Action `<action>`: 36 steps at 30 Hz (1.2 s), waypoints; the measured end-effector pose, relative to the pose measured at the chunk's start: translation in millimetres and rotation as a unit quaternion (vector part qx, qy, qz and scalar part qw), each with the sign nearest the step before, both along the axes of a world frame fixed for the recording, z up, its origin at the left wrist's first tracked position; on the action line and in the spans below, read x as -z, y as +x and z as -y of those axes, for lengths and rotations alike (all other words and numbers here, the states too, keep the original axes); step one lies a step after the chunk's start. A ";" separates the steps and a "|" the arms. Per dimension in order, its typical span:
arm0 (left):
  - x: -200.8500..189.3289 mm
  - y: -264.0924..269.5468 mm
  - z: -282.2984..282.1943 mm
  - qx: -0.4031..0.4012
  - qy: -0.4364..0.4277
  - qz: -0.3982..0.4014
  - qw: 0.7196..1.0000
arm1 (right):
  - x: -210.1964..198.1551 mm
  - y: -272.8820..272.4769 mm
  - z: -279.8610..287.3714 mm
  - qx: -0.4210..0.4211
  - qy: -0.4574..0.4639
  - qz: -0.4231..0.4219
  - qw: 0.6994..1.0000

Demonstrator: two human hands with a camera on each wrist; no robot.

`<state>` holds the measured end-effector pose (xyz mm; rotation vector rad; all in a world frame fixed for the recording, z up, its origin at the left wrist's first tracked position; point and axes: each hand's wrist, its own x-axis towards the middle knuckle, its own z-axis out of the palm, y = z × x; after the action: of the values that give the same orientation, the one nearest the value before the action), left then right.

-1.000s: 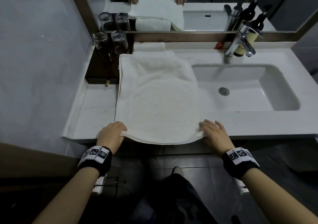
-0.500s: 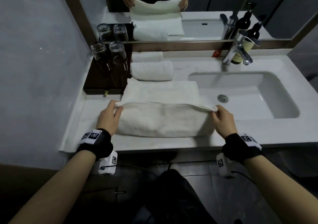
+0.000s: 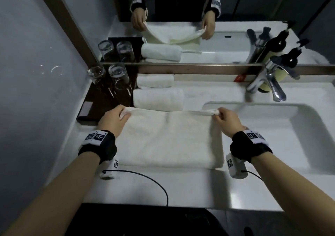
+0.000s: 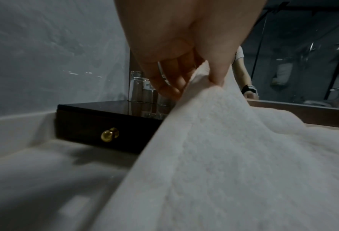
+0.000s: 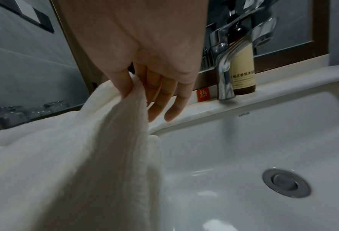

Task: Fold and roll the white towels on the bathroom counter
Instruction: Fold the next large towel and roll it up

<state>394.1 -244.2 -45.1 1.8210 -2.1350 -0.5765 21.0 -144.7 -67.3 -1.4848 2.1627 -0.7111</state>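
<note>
A white towel (image 3: pixel 170 138), folded over on the bathroom counter (image 3: pixel 181 186) beside the sink (image 3: pixel 272 127), is pinched at its far corners by the left hand (image 3: pixel 113 120) and right hand (image 3: pixel 227 121). Folding appears underway; next, the held edge likely needs laying down square.

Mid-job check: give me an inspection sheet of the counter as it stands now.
Surface: white counter, sink on the right.
Job's things: towel folded over, far edge lifted; two rolled towels behind it.
Clutter: two glasses on a dark drawer box; bottle behind the tap.
Grippers: left hand and right hand each pinch a far corner.
Cables: black cable across the counter front.
Surroundings: mirror, grey wall.
</note>
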 end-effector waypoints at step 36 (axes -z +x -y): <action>-5.8 -21.6 -1.3 0.054 0.233 0.025 0.971 | 13.0 -4.5 55.9 0.020 0.099 0.027 0.995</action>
<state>372.5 -242.9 -39.4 1.9646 -2.2848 -1.1530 16.4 -200.7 -80.3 -1.3090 2.1579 -0.5272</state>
